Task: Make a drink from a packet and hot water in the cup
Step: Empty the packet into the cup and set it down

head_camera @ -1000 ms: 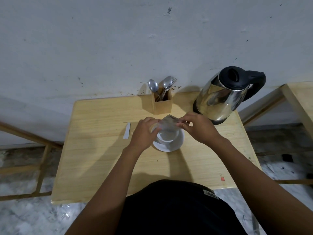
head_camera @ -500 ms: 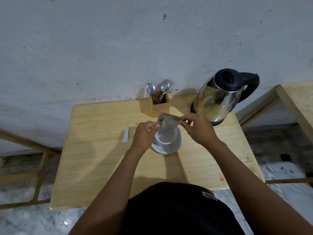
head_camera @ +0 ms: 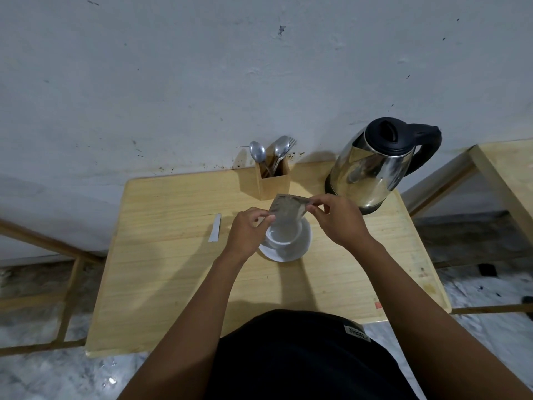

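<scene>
So the packet point(head_camera: 288, 210) sits right over the cup point(head_camera: 281, 237) on the tabletop point(head_camera: 173, 255), long side slanting down into it. Left hand point(head_camera: 248, 229) pinches its lower edge and right hand point(head_camera: 337, 217) pinches the top corner. The kettle point(head_camera: 372, 168) is nearer the right hand.

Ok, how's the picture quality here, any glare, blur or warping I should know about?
Head view: dim, even light; the kettle carries bright reflections on its steel side; soft shadows cross the table; the packet over the cup is slightly blurred, its print unreadable; wide-angle warping bows the table edges, and the floor smears toward the corners.
</scene>
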